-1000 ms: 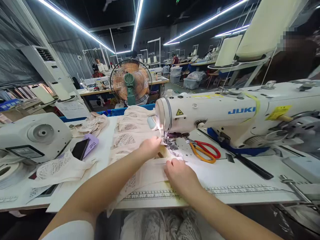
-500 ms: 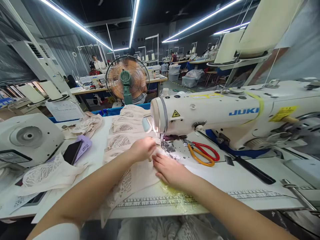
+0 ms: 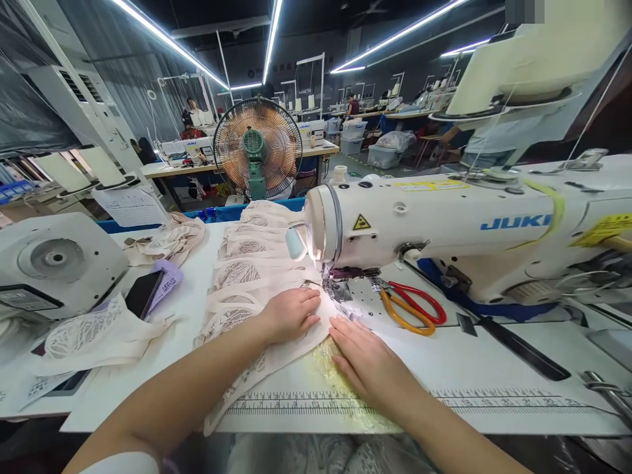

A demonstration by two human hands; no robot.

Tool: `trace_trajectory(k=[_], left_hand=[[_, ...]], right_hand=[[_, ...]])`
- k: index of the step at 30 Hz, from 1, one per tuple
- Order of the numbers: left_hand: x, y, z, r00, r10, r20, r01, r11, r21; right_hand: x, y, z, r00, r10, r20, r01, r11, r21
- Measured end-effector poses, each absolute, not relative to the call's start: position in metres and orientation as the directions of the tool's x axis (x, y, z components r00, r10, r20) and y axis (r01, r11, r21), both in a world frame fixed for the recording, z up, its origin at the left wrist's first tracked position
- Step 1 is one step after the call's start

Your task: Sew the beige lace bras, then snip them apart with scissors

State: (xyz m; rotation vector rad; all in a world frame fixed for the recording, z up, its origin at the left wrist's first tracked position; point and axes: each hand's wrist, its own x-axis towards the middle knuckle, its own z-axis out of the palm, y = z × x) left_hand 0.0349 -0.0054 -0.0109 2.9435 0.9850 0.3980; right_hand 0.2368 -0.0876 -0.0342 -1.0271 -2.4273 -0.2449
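Observation:
Pale beige bra pieces (image 3: 237, 271) with lace cups lie in an overlapping row left of the sewing machine (image 3: 390, 220). One bra's plain beige fabric (image 3: 291, 345) stretches toward the presser foot (image 3: 326, 280). My left hand (image 3: 291, 313) rests on this fabric, palm down, its fingers laid over it just left of the needle area. Flat at the fabric's right edge is my right hand (image 3: 368, 359), fingers stretched out, fingertips touching the edge. What lies beneath both palms is hidden.
Scissors with red and orange handles (image 3: 412, 309) lie right of the needle, near a black-handled tool (image 3: 523, 347). A printed ruler (image 3: 276, 403) runs along the front edge. A dark phone (image 3: 144, 293) and a loose bra (image 3: 93, 339) lie left. A fan (image 3: 257, 148) stands behind.
My left hand has come down from a raised pinch onto the fabric. My right hand has moved right and toward me, to the fabric's edge. The camera view has shifted slightly.

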Motion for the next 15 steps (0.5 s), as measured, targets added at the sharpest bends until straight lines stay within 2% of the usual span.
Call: trace_trajectory(k=[8, 15], left_hand=[[0.0377, -0.0045, -0.0089, 0.772, 0.581, 0.257, 0.585, -0.808, 0.069], [0.0393, -0.0014, -0.0057, 0.786, 0.555, 0.273, 0.567, -0.823, 0.04]], right_hand=[[0.2362, -0.0861, -0.0386, -0.549, 0.666, 0.504, 0.726, 0.679, -0.106], [0.237, -0.0864, -0.0332, -0.569, 0.648, 0.506, 0.724, 0.687, -0.066]])
